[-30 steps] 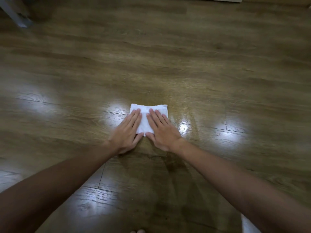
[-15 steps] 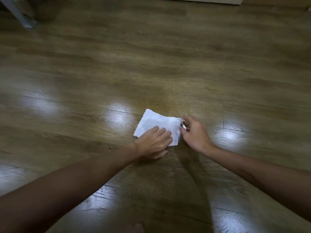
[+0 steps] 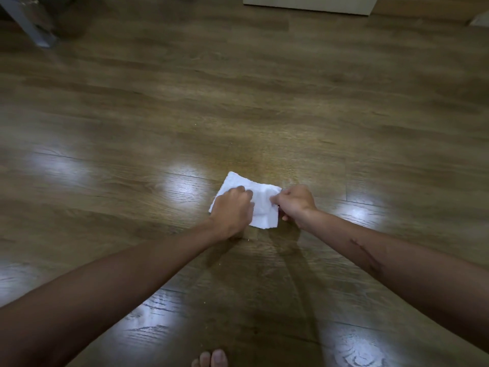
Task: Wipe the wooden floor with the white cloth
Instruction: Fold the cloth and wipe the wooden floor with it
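Note:
A folded white cloth (image 3: 263,207) lies on the brown wooden floor (image 3: 238,115) just ahead of me. My left hand (image 3: 232,211) rests on the cloth's left half with fingers curled, pinching the fabric near its middle. My right hand (image 3: 295,203) grips the cloth's right edge with closed fingers. The cloth is rumpled between the two hands. Both forearms reach in from the bottom corners.
A grey metal furniture leg (image 3: 29,25) stands at the far left. A white cabinet base (image 3: 309,4) runs along the far edge. My bare toes (image 3: 211,358) show at the bottom. Light glares on the floor planks, and small crumbs lie near the cloth.
Both hands lay flat on the cloth one second ago. They have since curled and taken hold of it, the right hand at its right edge, and the cloth has turned and rumpled.

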